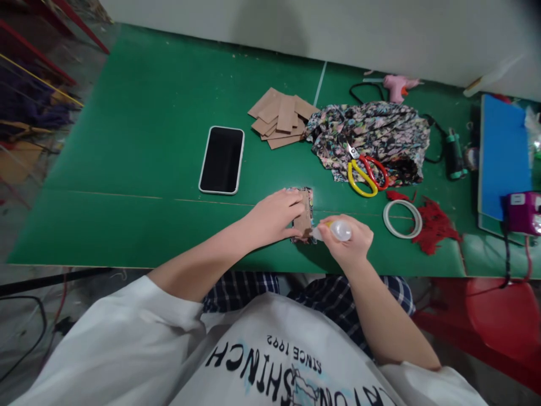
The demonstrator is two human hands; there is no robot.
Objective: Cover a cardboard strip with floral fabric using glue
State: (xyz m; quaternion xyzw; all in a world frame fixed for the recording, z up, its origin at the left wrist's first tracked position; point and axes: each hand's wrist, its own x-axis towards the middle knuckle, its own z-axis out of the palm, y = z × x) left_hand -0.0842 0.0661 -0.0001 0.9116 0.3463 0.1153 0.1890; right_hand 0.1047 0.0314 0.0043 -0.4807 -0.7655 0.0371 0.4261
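Observation:
My left hand (279, 214) lies with its fingers stretched over a small brown cardboard rectangle (305, 210), pressing it to the table. Under the cardboard is a piece of floral fabric (311, 197), whose patterned edges stick out around it. My right hand (350, 242) is wrapped round a small translucent squeeze bottle (340, 230). The bottle's nozzle points left, at the cardboard's near right corner; whether it touches cannot be made out. Farther back, yellow-and-red-handled scissors (364, 172) rest on a crumpled floral cloth (372, 132).
Cardboard strips (281, 115) are piled beyond my hands, and a phone (222, 160) lies to their left. At right are a tape roll (402, 219), red scraps (435, 225), a green-black tool (455, 155) and a blue board (505, 158). A pink glue gun (399, 87) sits by the wall.

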